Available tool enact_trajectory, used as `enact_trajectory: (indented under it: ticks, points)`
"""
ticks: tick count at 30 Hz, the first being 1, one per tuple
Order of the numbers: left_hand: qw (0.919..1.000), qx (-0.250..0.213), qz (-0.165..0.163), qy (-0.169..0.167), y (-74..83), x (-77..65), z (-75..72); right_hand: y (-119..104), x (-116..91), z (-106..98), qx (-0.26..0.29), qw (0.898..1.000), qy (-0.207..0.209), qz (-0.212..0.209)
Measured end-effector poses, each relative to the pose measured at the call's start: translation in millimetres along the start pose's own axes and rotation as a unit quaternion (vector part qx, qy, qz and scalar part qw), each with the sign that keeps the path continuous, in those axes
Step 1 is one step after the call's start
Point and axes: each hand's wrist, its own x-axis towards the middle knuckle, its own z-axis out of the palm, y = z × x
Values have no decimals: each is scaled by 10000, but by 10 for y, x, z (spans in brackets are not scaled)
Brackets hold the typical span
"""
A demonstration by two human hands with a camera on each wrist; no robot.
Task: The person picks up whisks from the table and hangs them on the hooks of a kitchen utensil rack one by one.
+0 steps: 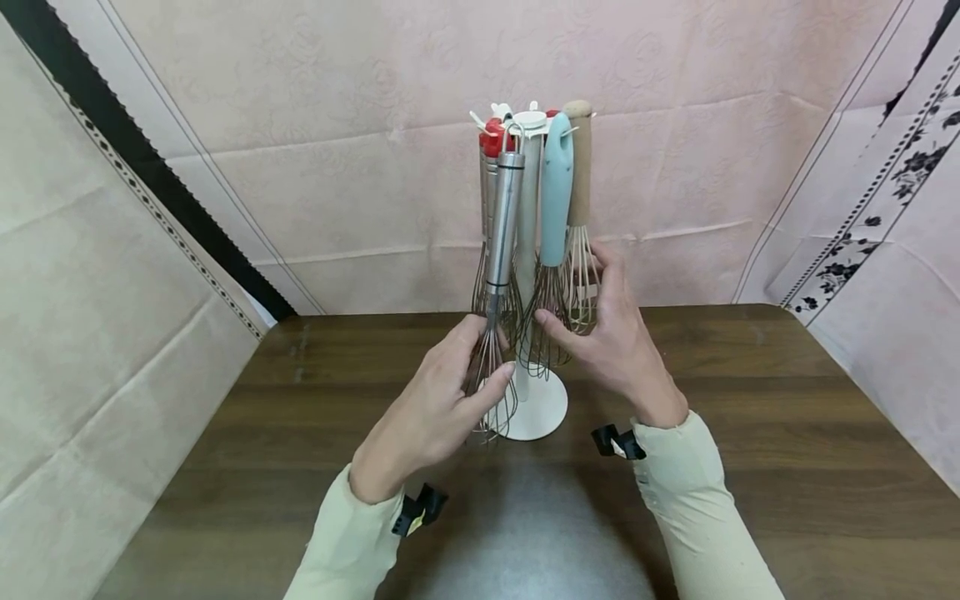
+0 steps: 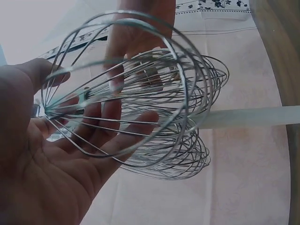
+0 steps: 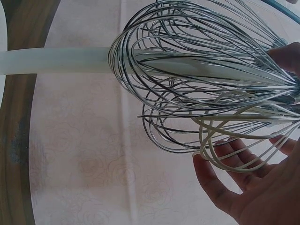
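A white rotating stand (image 1: 543, 404) holds several hanging whisks. My left hand (image 1: 431, 408) is around the wires of the steel-handled whisk (image 1: 506, 217) at the front left, thumb on the near side. In the left wrist view its loosely bent fingers (image 2: 101, 115) lie behind those wires (image 2: 183, 98). My right hand (image 1: 611, 342) is spread around the right-hand whisks, its thumb at the wires of the blue-handled whisk (image 1: 557, 192). The right wrist view shows its fingers (image 3: 213, 183) behind the pale wires (image 3: 225, 126) of the wooden-handled whisk (image 1: 580, 167).
Red-tipped whisks (image 1: 492, 137) hang at the stand's left side. The stand is on a brown wooden table (image 1: 337, 358), close to its back edge. Pale patterned cloth (image 1: 337, 167) hangs behind and on both sides. Small black devices (image 1: 618, 442) are strapped at both wrists.
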Motion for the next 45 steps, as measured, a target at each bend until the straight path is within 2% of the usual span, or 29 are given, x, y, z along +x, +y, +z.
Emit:
enact_trajectory:
  ticks: [6, 14, 16, 18, 20, 23, 26, 29, 32, 37, 42, 45]
  points:
    - [10000, 44, -53, -51, -18, -5, 16, -34, 1, 12, -31, 10000, -11, -54]
    - [9995, -10, -286, -110, -12, -3, 139, -29, -53, 10, -28, 10000, -12, 60]
    - [9986, 46, -442, -279, -1, -1, 160, -34, -52, 1, -68, 10000, 10, 48]
    - [9953, 182, -754, -583, 13, -15, 159, -34, -51, -1, -58, 10000, 12, 29]
    - [9885, 400, -1093, -962, 25, -40, 132, -37, -54, 2, -39, 10000, 0, 23]
    - [9782, 784, -1363, -1353, 26, -71, 49, -40, -50, 10, -15, 10000, -31, -8]
    - [9762, 1148, -1372, -1223, 5, -70, -36, -42, -16, 0, -38, 9999, -11, -116]
    - [9741, 1488, -1493, -813, -25, -66, -83, -35, 16, -24, -95, 9997, 10, -216]
    - [9698, 1650, -1689, -617, -62, -65, -70, -30, 10, -57, -216, 9997, -54, -71]
    - [9672, 1741, -1727, -664, -112, -21, 26, -14, -3, -128, -403, 9987, -207, 223]
    - [9670, 1758, -1673, -781, -125, -8, 56, 5, 10, -139, -380, 9990, -220, 78]
    - [9680, 1697, -1643, -847, -132, -20, 30, 8, -5, -138, -210, 9993, -261, 148]
